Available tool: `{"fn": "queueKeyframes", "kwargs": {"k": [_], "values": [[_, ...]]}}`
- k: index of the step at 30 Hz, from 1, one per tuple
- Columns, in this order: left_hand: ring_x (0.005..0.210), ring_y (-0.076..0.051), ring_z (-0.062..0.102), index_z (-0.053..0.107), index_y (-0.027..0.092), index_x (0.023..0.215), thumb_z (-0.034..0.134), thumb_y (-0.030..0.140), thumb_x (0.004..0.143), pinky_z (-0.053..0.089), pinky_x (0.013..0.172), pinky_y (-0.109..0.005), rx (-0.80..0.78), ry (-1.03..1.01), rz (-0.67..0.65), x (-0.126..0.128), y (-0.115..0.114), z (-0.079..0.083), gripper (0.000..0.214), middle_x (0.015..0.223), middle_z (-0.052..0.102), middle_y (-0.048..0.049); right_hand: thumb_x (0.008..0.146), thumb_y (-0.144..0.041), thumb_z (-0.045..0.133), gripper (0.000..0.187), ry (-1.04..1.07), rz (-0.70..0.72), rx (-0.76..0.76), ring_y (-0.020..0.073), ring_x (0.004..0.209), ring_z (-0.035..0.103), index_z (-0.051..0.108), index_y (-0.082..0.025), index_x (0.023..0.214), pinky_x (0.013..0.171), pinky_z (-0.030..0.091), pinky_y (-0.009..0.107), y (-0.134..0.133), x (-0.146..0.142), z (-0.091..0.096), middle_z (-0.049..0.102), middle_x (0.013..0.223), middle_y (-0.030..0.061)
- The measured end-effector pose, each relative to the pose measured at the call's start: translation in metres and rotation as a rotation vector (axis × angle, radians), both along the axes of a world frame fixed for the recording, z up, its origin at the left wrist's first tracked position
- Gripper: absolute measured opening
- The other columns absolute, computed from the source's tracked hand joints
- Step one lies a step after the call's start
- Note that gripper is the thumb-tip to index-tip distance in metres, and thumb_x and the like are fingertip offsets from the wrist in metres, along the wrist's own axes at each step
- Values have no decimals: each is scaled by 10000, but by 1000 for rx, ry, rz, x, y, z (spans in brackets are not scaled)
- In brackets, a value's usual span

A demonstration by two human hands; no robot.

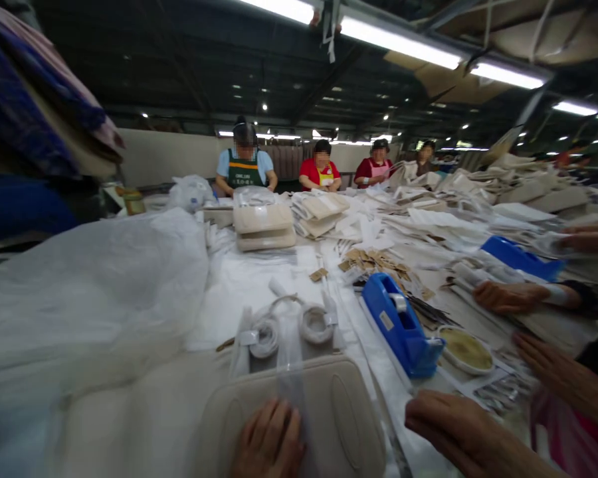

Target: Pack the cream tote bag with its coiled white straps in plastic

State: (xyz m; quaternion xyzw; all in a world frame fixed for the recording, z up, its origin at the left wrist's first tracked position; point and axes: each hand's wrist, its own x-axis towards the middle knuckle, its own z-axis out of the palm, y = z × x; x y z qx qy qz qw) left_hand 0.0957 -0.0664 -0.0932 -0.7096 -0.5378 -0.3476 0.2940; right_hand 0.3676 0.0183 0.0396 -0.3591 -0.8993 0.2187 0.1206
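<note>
My left hand point(270, 439) lies flat on a beige padded piece point(346, 425) with rounded corners and stitched ovals, its fingers stretched out. A clear plastic strip point(290, 378) runs down over this piece beside my fingers. Just beyond it are two coiled pale cords, a left coil point(265, 337) and a right coil point(315, 324), held by tape-like bands. To the right my right hand point(461, 428) is raised, fingers extended and close together, with nothing visible in it. It is nearest to a blue tape dispenser point(403, 325) and a round dish point(466, 350) of yellowish material.
Clear plastic sheeting point(94, 285) covers the left side. Folded beige pieces point(264, 222) are stacked ahead. Brown tags point(386, 265) lie beyond the dispenser, and a second blue dispenser point(523, 257) stands farther right. A co-worker's hands point(511, 297) work at the right; several people sit across.
</note>
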Motion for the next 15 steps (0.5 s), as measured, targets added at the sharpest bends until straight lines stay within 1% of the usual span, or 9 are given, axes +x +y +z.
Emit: {"fn": "queueKeyframes", "kwargs": {"k": [2,3,4,6,8,10,12,15], "values": [[957,-205,563,650,179,955,417,220,874,379,859,-320,8,-26,-18,3,0,5,250,928,678,-51,896,-264,427,219,-138,242,22,120,694,600,579,-224,743,623,414,203,1,-37,27,638,758,-4],[968,-209,554,652,181,961,415,221,874,370,869,-322,18,-39,-26,4,0,8,256,939,675,-51,885,-236,455,196,-215,363,44,120,697,602,580,-214,734,618,406,204,4,-57,35,642,752,-4],[977,-213,547,654,181,965,410,219,875,364,876,-325,29,-50,-32,5,0,9,263,949,671,-52,862,-217,491,172,-288,484,64,119,664,603,592,-204,723,588,394,205,9,-78,40,650,723,-1],[994,-223,538,654,181,976,405,213,873,360,891,-336,16,-62,-31,7,-2,11,272,965,666,-59,814,-243,548,147,-425,654,143,140,621,610,626,-183,704,504,345,227,23,-118,40,670,692,27],[1008,-233,533,652,181,991,416,218,867,364,903,-346,-32,-73,-19,8,-5,11,269,975,663,-66,798,-246,541,155,-557,739,251,168,620,626,667,-171,749,463,302,245,38,-151,31,692,712,62],[1009,-236,533,652,187,995,439,223,857,369,905,-349,-54,-87,-4,8,-6,10,256,971,662,-65,797,-221,515,184,-651,772,333,197,656,645,688,-160,812,460,296,254,49,-173,23,702,758,94],[1003,-236,535,656,187,983,442,221,851,371,903,-350,-37,-94,0,8,-5,10,254,962,662,-66,785,-187,506,201,-701,784,360,226,690,656,695,-139,834,472,318,261,54,-187,20,703,782,120],[973,-236,546,668,180,944,428,210,848,372,891,-351,4,-106,-8,8,-2,10,260,927,665,-67,747,-145,528,193,-751,793,332,256,710,663,704,-113,819,497,365,275,55,-198,23,700,774,144]]}}
